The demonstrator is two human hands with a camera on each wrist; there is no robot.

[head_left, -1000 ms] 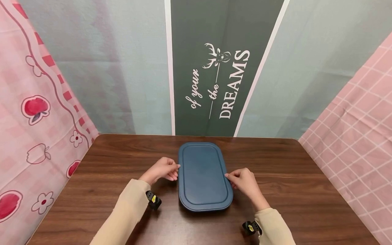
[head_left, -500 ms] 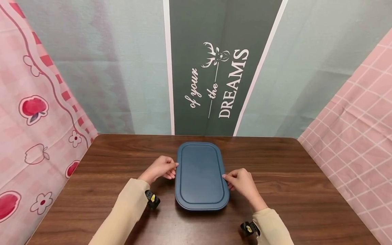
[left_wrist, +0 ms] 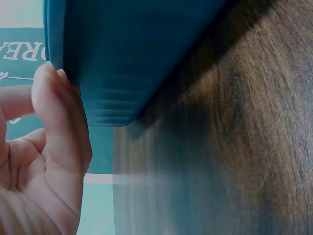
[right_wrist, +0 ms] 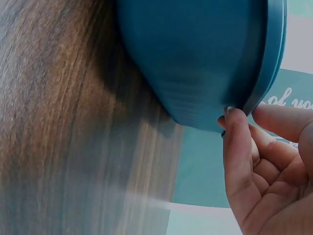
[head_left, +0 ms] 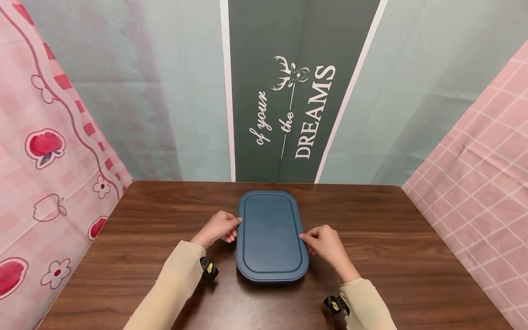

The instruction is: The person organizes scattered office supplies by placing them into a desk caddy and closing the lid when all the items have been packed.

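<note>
A blue rectangular storage box with rounded corners stands on the wooden table, its flat lid [head_left: 270, 233] covering the top. At the lid's left edge my left hand [head_left: 218, 228] pinches the rim between thumb and fingers. My right hand [head_left: 327, 244] does the same at the right edge, slightly nearer to me. The left wrist view has the box wall [left_wrist: 137, 44] below the lid, with the fingertips tucked under the rim. In the right wrist view the thumb lies at the lid's edge and a finger beneath it, beside the box wall [right_wrist: 190, 63]. What the box contains is hidden.
The brown wooden table [head_left: 371, 220] ends at the back against a grey-green curtain [head_left: 194, 91] printed with a deer and lettering. A pink fruit-patterned cloth [head_left: 49, 183] hangs on the left, a pink checked cloth [head_left: 482, 183] on the right.
The box has shifted slightly left and turned a little, with both hands staying at the lid's edges. In the last half second the left wrist and forearm moved slightly right.
</note>
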